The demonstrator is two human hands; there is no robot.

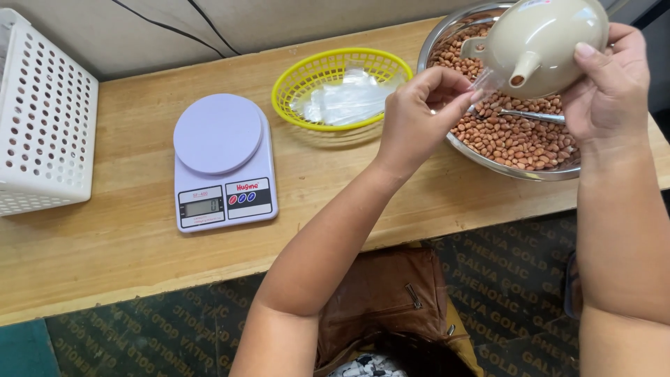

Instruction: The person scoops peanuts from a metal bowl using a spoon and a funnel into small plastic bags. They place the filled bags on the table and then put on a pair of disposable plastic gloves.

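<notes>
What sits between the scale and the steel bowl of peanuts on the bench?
Head view: a yellow mesh basket holding clear plastic bags lies between the scale and the steel bowl. The left hand also hangs over that stretch.

Bright, even daylight, soft shadows under the yellow basket (342, 87), glare on the steel bowl (447, 42), everything sharp, edges slightly bowed.
</notes>
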